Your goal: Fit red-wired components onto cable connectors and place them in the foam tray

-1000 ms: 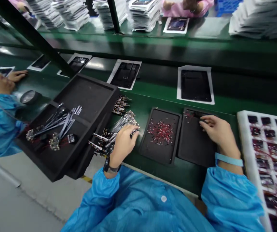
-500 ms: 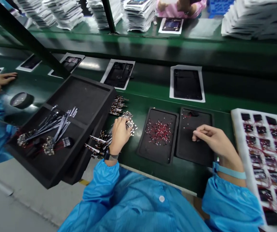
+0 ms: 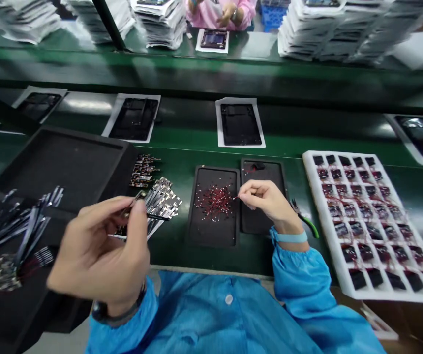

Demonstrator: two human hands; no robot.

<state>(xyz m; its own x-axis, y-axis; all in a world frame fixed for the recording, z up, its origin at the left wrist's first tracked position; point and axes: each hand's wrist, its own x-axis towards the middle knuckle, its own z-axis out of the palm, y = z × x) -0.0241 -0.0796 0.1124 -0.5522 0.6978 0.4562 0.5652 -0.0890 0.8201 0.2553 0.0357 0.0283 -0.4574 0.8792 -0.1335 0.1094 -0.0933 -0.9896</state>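
My left hand point(image 3: 101, 250) is raised close to the camera, thumb and fingers pinched on one thin flex-cable strip point(image 3: 141, 196) taken from the loose pile of strips point(image 3: 162, 204) on the green bench. My right hand point(image 3: 268, 201) rests over the seam between two small black trays, fingertips pinched at the edge of a heap of small red wires point(image 3: 215, 200); what it pinches is too small to see. The left small tray point(image 3: 213, 236) holds the wires, the right small tray point(image 3: 261, 169) is nearly bare.
A large black divided tray point(image 3: 67, 162) at left holds more strips point(image 3: 19, 226). A white foam tray point(image 3: 362, 275) of small dark parts lies at right, green-handled cutters point(image 3: 305, 219) beside it. Dark panels on white sheets point(image 3: 239, 123) ride the belt. A person in pink works across, among paper stacks.
My left hand lifted off the pile toward me with one strip. My right hand slid left from the bare tray to the red wires. The camera view swung right.
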